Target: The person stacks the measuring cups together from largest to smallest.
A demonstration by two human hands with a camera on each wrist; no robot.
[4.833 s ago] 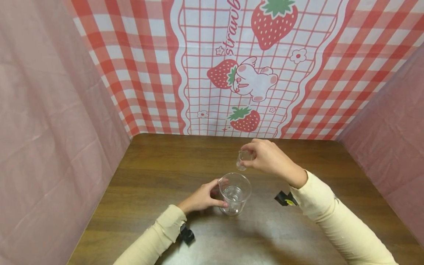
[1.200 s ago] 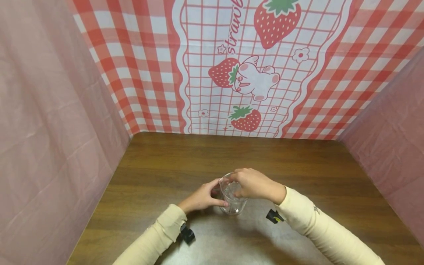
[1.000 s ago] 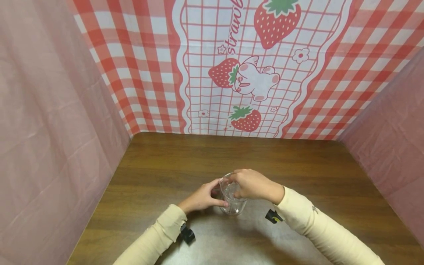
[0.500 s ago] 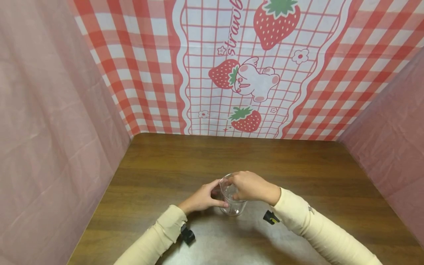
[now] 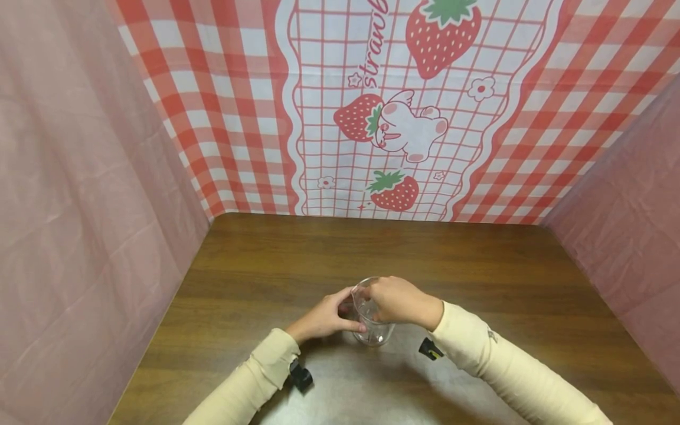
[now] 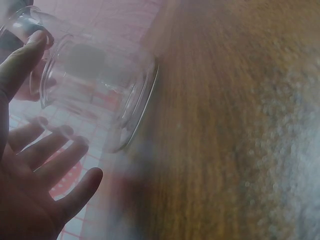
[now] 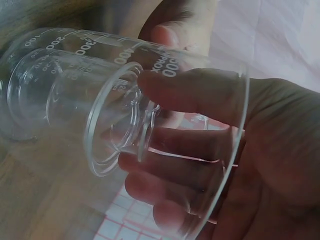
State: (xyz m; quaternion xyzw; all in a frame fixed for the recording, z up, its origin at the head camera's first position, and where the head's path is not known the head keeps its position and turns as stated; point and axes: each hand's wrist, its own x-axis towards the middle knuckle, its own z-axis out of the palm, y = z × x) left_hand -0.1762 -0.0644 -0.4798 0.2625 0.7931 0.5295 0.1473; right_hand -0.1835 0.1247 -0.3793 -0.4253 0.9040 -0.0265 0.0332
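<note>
A large clear glass beaker [image 5: 376,335] stands upright on the wooden table, its scale up to 500 readable in the right wrist view. My left hand [image 5: 321,317] holds it from the left, thumb at the near side and fingers behind. Inside it sits a mid-sized beaker, whose thick rim [image 7: 91,132] shows in the right wrist view. My right hand [image 5: 401,301] reaches in through the large beaker's mouth. Its thumb and fingers pinch the rim of a small beaker [image 7: 131,112], which overlaps the mid-sized one's opening.
The brown wooden table [image 5: 255,254] reaches back to a red-and-white strawberry-print cloth [image 5: 329,153]. Pink curtains [image 5: 95,206] hang at both sides. A black wrist camera [image 5: 301,376] sits under the left cuff and another [image 5: 431,349] under the right.
Earlier, my right hand held the small beaker up behind the large one; now it is down inside. Over the last second that hand shifts slightly left and lower. My left hand stays put.
</note>
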